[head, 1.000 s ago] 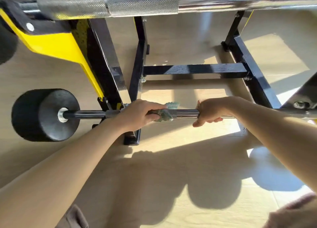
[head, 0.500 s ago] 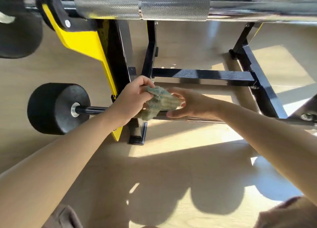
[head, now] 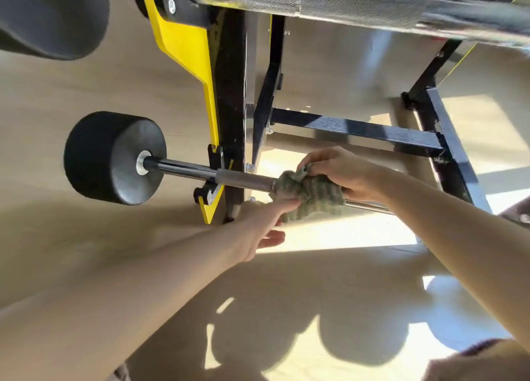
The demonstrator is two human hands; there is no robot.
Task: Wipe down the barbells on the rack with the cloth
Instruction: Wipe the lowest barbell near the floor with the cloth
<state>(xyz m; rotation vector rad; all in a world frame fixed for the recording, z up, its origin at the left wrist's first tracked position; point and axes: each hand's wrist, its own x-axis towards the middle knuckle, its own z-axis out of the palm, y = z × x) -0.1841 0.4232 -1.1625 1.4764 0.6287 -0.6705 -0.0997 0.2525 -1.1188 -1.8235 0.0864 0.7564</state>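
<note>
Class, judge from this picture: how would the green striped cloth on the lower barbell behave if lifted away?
Probably floppy: the green striped cloth bunches and sags over the lower barbell's steel shaft. Likely light: it crumples small under the right hand. Probably grippy: its weave looks ribbed.

Pairs of most things, one each of the rest.
Two barbells: a thick knurled steel barbell [head: 344, 0] along the top edge of the one black-and-yellow steel rack [head: 229, 93], and a slimmer steel barbell [head: 243, 178] low on its left side. Two black round weights: upper weight [head: 51, 19], lower weight [head: 109, 157]. One green striped cloth [head: 309, 195]. Two bare hands: left hand [head: 258, 225], right hand [head: 338, 171].
</note>
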